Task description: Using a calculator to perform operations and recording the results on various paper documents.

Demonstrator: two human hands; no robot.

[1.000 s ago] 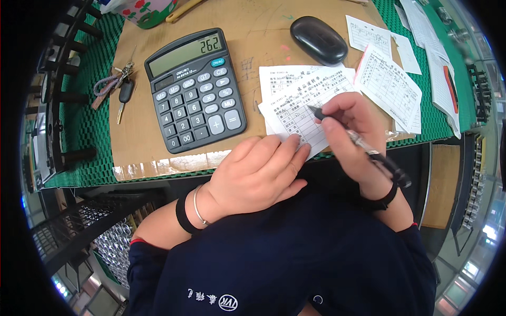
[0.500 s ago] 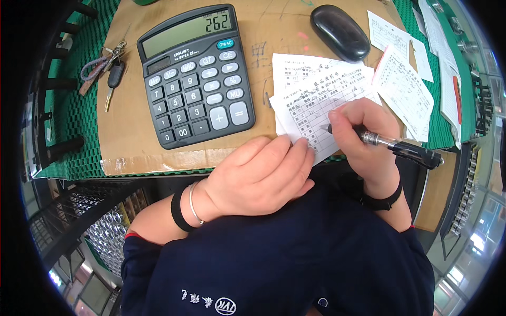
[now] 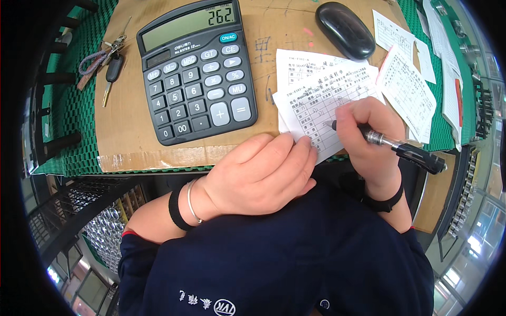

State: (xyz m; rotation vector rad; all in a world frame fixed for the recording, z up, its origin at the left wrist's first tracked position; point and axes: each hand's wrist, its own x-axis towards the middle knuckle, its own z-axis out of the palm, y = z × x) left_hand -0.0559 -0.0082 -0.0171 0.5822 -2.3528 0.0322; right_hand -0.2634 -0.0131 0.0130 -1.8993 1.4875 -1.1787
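Note:
My right hand is closed round a black pen with a clear middle section. The pen's tip meets a printed form with a ruled table and handwritten entries. My left hand lies with its fingers stretched out and close together, their tips resting on the form's lower left edge. A second form sits partly covered under the first. Left of the papers is a large dark calculator, its display lit with digits. A black computer mouse rests beyond the forms.
Brown board covers the work surface, edged with clear tape, over a green textured mat. Keys with a braided loop lie at the left. More written slips are stacked at the right, beside a long sheaf of papers.
The pen tip has shifted slightly along the form, and a new mark shows near it. My left hand stays on the paper's edge. The whole view has tilted a little.

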